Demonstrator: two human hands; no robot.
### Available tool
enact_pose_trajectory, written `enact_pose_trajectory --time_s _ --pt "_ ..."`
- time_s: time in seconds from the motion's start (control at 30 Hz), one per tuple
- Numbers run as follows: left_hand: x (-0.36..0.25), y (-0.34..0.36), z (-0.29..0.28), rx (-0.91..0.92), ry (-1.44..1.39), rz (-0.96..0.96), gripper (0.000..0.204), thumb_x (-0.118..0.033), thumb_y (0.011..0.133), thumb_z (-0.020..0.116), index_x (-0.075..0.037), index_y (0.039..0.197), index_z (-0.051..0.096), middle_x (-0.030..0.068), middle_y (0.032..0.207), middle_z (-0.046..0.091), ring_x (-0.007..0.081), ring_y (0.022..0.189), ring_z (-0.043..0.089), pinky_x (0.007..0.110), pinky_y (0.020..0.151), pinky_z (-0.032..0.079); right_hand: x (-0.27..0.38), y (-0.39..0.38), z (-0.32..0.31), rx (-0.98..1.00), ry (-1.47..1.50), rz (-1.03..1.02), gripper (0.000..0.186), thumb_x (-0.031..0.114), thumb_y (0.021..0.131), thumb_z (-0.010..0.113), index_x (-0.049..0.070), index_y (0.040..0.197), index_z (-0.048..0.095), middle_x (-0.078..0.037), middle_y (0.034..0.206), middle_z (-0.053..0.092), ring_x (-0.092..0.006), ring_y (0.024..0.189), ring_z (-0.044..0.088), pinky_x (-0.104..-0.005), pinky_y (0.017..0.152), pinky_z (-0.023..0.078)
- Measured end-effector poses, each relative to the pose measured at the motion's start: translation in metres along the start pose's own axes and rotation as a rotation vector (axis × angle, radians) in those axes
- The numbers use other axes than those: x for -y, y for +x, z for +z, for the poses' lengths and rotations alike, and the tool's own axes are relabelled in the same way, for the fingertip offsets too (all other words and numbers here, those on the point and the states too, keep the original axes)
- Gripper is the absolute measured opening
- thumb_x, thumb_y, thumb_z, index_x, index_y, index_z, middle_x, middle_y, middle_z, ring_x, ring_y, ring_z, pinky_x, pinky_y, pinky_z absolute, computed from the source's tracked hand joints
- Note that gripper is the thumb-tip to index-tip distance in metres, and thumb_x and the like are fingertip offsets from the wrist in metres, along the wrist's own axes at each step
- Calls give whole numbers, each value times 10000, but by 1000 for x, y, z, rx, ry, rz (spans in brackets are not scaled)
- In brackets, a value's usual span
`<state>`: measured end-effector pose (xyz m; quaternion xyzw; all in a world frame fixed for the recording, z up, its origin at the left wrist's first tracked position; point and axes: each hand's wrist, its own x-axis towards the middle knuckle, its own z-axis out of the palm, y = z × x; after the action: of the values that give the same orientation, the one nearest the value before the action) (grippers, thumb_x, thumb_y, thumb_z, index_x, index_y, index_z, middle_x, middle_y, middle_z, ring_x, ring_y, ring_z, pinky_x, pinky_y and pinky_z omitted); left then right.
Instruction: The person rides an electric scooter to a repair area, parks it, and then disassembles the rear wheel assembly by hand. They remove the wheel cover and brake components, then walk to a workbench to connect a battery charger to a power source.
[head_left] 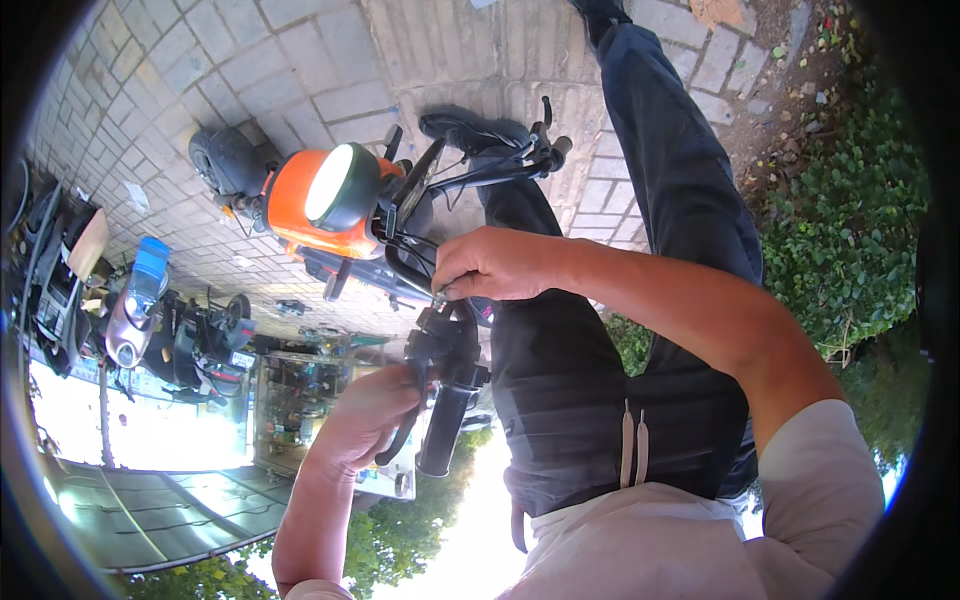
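An orange and black scooter (285,215) stands in front of me, its handlebars toward me. My left hand (370,415) is closed around the base of the black brake lever (402,436), beside the black handlebar grip (447,432); its fingertips are partly hidden. Above it, my right hand (490,264) pinches at a small metallic part by the top of the black control housing (438,335). What exactly lies between those fingers is too small to tell. Black cables curve close to the right fingertips. The opposite handlebar end (552,152) points away from me.
Grey paving bricks (345,85) lie around the scooter. My dark-trousered legs (675,150) stand close beside it. Green bushes (840,220) line the right side. Several parked scooters (140,300) and a bright shopfront with stocked shelves (300,400) are at the left.
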<state>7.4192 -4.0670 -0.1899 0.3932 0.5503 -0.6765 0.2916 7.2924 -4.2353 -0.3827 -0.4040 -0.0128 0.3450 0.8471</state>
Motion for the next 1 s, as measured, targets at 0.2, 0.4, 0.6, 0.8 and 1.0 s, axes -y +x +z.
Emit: enact_pose_trajectory --time_s 0.2,0.4,0.6,0.8,1.0 --pt "7 -10 6 -119 -3 -86 314 -213 944 519 20 1152 560 46 724 576 106 565 513 244 510 420 0 1 0 59 -20 5 180 152 845 608 22 963 649 -101 857 585 -273 841 587 -355 741 446" --pt "-16 -10 12 -126 240 -159 332 -243 963 486 5 1173 556 30 619 530 82 430 423 222 391 318 -5 -5 4 -14 -41 -27 157 145 847 596 17 924 645 -108 844 577 -291 835 584 -375 734 448" --pt "-23 -9 6 -98 332 -197 339 -264 953 505 2 1150 578 27 601 532 81 424 423 224 390 327 -4 -5 5 -32 -98 -70 166 160 845 587 16 906 643 -107 839 571 -298 839 586 -386 728 450" --pt "-20 -8 9 -70 447 -99 331 -250 954 506 8 1149 577 28 598 533 83 416 430 222 381 339 -1 -3 8 -18 -118 -59 160 153 839 579 20 907 638 -110 860 567 -305 838 584 -392 734 454" --pt "-23 -5 11 -85 302 -141 233 -145 930 460 32 963 608 35 532 507 82 378 424 244 346 300 4 3 -2 38 -97 -57 152 115 829 592 17 938 630 -129 873 564 -321 853 577 -395 725 448"
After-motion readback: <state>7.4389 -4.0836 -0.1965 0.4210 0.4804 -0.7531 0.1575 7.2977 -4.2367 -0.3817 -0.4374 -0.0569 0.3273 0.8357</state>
